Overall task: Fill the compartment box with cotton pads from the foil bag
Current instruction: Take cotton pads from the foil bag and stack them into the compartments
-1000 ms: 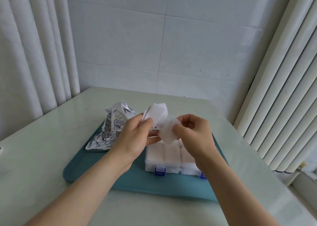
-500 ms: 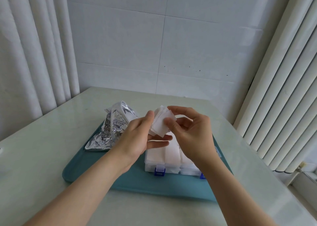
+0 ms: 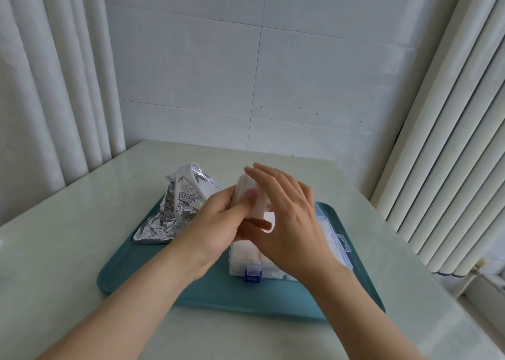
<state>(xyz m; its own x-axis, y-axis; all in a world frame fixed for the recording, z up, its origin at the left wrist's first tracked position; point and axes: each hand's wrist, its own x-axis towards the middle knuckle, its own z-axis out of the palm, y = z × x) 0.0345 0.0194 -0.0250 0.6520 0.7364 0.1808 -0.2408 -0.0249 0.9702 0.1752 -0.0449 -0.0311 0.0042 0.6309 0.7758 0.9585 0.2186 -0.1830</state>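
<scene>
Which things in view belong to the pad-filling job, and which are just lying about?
In the job: stack of cotton pads, gripped by the left hand, with the right hand flat against it; compartment box, pads already in it; foil bag.
Lying about: teal tray under box and bag; table; curtain; tiled wall.

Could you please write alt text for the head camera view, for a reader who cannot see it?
A person's left hand grips a stack of cotton pads while the right hand lays straight fingers against it, above a clear compartment box. Box and foil bag sit on a teal tray.
</scene>
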